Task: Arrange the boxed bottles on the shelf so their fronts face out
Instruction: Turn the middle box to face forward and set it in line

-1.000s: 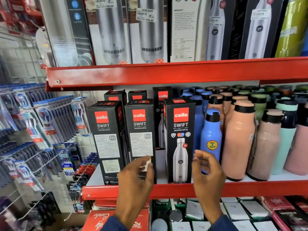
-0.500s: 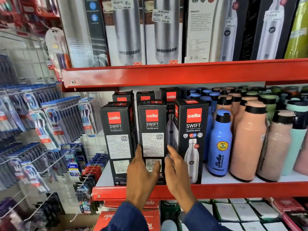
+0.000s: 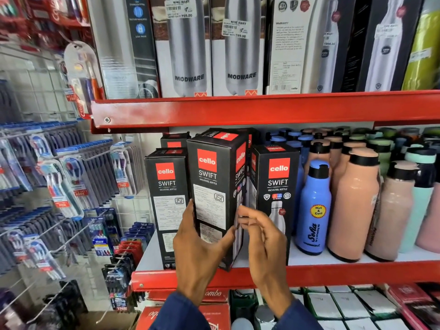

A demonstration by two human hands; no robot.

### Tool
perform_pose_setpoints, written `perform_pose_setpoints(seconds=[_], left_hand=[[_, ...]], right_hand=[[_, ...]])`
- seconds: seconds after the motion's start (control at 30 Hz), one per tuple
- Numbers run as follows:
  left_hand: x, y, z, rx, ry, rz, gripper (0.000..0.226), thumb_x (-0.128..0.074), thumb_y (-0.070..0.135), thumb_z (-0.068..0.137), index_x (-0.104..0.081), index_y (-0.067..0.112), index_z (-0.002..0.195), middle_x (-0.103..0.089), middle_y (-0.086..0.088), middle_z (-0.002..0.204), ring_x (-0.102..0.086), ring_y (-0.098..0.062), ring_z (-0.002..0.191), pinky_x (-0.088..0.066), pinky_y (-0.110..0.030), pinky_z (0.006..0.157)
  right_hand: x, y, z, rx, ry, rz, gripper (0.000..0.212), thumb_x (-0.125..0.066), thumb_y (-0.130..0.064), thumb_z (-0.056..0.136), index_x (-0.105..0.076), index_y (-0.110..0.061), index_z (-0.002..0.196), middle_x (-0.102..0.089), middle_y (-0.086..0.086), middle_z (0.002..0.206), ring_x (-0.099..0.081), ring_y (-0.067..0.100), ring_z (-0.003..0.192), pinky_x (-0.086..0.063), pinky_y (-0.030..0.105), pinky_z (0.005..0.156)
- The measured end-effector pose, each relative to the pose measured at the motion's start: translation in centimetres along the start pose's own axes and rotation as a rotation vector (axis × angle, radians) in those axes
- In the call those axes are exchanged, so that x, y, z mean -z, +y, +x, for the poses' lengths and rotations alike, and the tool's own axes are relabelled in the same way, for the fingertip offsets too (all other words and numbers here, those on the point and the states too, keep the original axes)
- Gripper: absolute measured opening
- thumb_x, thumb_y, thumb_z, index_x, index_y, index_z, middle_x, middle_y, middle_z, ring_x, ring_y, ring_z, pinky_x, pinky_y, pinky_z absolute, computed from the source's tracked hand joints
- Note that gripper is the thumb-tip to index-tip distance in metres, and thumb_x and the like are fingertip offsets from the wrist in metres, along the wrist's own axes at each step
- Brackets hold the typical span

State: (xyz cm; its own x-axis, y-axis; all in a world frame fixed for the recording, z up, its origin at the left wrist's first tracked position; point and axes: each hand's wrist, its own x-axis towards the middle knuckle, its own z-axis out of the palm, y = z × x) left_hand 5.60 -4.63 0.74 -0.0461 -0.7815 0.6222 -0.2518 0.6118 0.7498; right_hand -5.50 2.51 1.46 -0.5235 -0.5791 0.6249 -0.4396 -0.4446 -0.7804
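Sleeves: dark blue cuffs at the bottom edge, both arms reaching up to the shelf.
Left hand (image 3: 202,248): grip closed around the lower part of the middle Cello Swift box (image 3: 215,194), fingers behind its left edge, thumb across the printed panel.
Right hand (image 3: 264,239): grip loose and open, fingertips (image 3: 242,210) at the box's right front corner, not clamped on it.
Middle Cello Swift box: tilted, its top leaning back and left, bottom corner at the shelf lip; the text-and-barcode panel faces out, the side with the bottle picture turned right.
Shelf (image 3: 333,272): red front lip, white deck.
Left Cello Swift box (image 3: 166,206): upright just left of the held box, text panel facing out.
Right Cello Swift box (image 3: 276,191): upright just right, bottle picture facing out.
Blue bottle (image 3: 313,210): beside the right box, "Hot & Cold" sticker.
Peach bottles (image 3: 354,206): further right, standing in rows.
Upper shelf: Modware boxes (image 3: 214,46) standing upright.
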Motion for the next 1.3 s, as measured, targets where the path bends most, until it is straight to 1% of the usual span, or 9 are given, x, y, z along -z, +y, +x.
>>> perform_pose_setpoints(seconds=[0.1, 0.2, 0.37, 0.47, 0.63, 0.8, 0.97, 1.2, 1.3], left_hand=[[1.2, 0.7, -0.3, -0.034, -0.031, -0.082, 0.086, -0.090, 0.035, 0.058, -0.047, 0.030, 0.133, -0.065, 0.020, 0.118, -0.061, 0.009, 0.108, -0.050, -0.014, 0.093], [2.2, 0.5, -0.1, -0.034, -0.138, -0.222, 0.082, -0.089, 0.013, 0.064, -0.049, 0.028, 0.135, -0.069, 0.019, 0.116, -0.065, 0.001, 0.107, -0.052, -0.012, 0.089], [2.3, -1.0, 0.8, 0.007, -0.309, -0.278, 0.087, -0.076, 0.021, 0.077, -0.029, 0.028, 0.150, -0.053, 0.009, 0.145, -0.052, -0.006, 0.130, -0.043, -0.039, 0.111], [1.8, -1.7, 1.3, -0.037, -0.383, -0.203, 0.070, -0.062, 0.023, 0.092, -0.025, 0.033, 0.151, -0.049, 0.011, 0.147, -0.047, -0.004, 0.133, -0.040, -0.035, 0.111], [0.5, -3.1, 2.0, -0.077, -0.350, -0.069, 0.060, -0.053, 0.022, 0.097, -0.026, 0.033, 0.150, -0.056, 0.013, 0.140, -0.055, 0.001, 0.125, -0.047, -0.029, 0.105], [-1.2, -5.2, 2.3, -0.027, -0.320, 0.014, 0.059, -0.053, 0.019, 0.097, -0.029, 0.033, 0.149, -0.066, 0.011, 0.128, -0.061, 0.003, 0.112, -0.052, -0.031, 0.099], [-1.9, -6.1, 2.0, 0.001, -0.337, 0.053, 0.058, -0.051, 0.015, 0.098, -0.029, 0.028, 0.150, -0.064, 0.010, 0.130, -0.058, 0.015, 0.105, -0.041, 0.001, 0.089], [-0.8, -5.0, 1.2, -0.022, -0.317, 0.119, 0.054, -0.056, 0.018, 0.096, -0.038, 0.021, 0.147, -0.069, 0.008, 0.115, -0.069, -0.008, 0.099, -0.053, -0.017, 0.086], [1.3, -4.1, 0.1, -0.043, -0.165, 0.104, 0.038, -0.065, 0.017, 0.091, -0.060, 0.023, 0.128, -0.069, 0.015, 0.108, -0.065, 0.012, 0.085, -0.048, 0.000, 0.073]], right_hand=[[1.0, 0.5, 0.6, 0.031, 0.034, -0.103, 0.036, -0.058, -0.012, 0.090, -0.061, -0.027, 0.122, -0.064, -0.012, 0.117, -0.061, 0.005, 0.109, -0.054, 0.022, 0.089], [1.8, 1.0, 1.3, -0.007, -0.146, -0.123, 0.049, -0.062, -0.023, 0.091, -0.047, -0.031, 0.137, -0.058, -0.014, 0.132, -0.057, 0.002, 0.119, -0.049, 0.025, 0.098], [1.7, 1.3, 1.4, -0.062, -0.232, -0.117, 0.044, -0.063, -0.025, 0.091, -0.052, -0.029, 0.134, -0.060, -0.018, 0.124, -0.053, -0.022, 0.106, -0.051, 0.011, 0.088], [1.2, 1.3, 1.3, -0.072, -0.159, -0.087, 0.044, -0.064, -0.010, 0.090, -0.050, -0.030, 0.127, -0.054, -0.031, 0.108, -0.049, -0.032, 0.095, -0.042, -0.004, 0.075], [-0.3, 2.4, 1.3, -0.049, -0.080, -0.138, 0.044, -0.064, -0.008, 0.090, -0.047, -0.034, 0.121, -0.048, -0.037, 0.103, -0.048, -0.035, 0.091, -0.038, -0.006, 0.074], [-1.6, 5.1, 1.3, -0.038, -0.068, -0.251, 0.042, -0.063, -0.013, 0.090, -0.054, -0.018, 0.131, -0.056, -0.030, 0.104, -0.056, -0.025, 0.092, -0.040, -0.004, 0.077], [-1.9, 5.9, 1.1, -0.042, -0.055, -0.360, 0.043, -0.061, -0.018, 0.092, -0.052, -0.016, 0.135, -0.071, -0.004, 0.106, -0.063, 0.000, 0.092, -0.039, -0.003, 0.075], [-1.8, 5.9, 0.4, -0.040, 0.012, -0.418, 0.050, -0.062, -0.018, 0.092, -0.048, -0.016, 0.139, -0.075, 0.015, 0.091, -0.071, 0.024, 0.085, -0.059, 0.043, 0.076], [-1.4, 4.9, -0.6, -0.013, 0.132, -0.345, 0.045, -0.064, -0.012, 0.090, -0.056, -0.018, 0.133, -0.075, 0.004, 0.105, -0.070, 0.009, 0.093, -0.055, 0.018, 0.086]])
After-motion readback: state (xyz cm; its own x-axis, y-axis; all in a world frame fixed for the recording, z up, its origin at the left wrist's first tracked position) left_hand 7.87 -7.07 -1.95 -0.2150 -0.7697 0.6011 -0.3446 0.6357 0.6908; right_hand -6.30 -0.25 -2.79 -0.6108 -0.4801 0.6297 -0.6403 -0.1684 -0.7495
